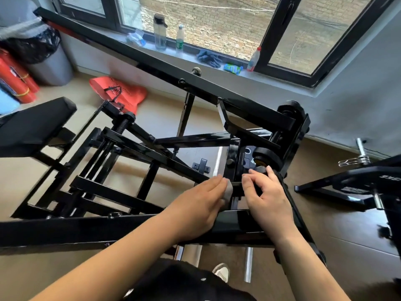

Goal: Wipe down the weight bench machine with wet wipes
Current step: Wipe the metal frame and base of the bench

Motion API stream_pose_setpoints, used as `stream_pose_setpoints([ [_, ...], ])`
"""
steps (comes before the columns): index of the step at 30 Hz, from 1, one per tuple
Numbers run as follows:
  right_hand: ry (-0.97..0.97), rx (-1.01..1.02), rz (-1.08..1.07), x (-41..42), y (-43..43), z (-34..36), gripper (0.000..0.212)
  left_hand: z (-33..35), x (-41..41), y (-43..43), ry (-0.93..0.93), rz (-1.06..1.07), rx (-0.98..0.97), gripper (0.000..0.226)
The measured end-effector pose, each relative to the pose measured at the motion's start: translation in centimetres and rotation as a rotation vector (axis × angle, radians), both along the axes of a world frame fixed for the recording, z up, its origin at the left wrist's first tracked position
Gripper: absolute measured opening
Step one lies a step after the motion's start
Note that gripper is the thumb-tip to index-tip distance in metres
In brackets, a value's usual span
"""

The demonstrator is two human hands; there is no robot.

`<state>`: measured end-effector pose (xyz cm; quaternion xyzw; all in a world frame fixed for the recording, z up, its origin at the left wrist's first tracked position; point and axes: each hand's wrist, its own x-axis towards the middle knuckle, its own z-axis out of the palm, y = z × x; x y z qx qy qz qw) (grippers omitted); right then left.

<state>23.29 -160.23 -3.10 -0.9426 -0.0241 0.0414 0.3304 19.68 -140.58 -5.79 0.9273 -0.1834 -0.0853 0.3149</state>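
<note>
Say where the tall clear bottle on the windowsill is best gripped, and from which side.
Grip the tall bottle round its straight middle, probably from the room side: it stands upright, the window pane is behind it, and a smaller bottle stands close beside it.

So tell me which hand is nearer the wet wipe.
Left. The left hand lies on the wet wipe, pressing it to the black bar; the right hand grips that bar just beside the wipe, apart from it.
</note>
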Motion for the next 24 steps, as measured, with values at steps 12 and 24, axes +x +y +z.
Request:
stream_pose_setpoints([
  [12, -0.117, -0.182, 0.128, 0.1, 0.3, -1.1, 0.026, 0.7, 0.7, -2.3, 0.031, 0.06, -0.222, 0.078],
  [24, -0.283, -0.384, -0.125, 0.7, -1.8, 0.4, 0.008, 0.2, 2.7, -1.5, 0.052, -0.01, -0.039, 0.051],
])
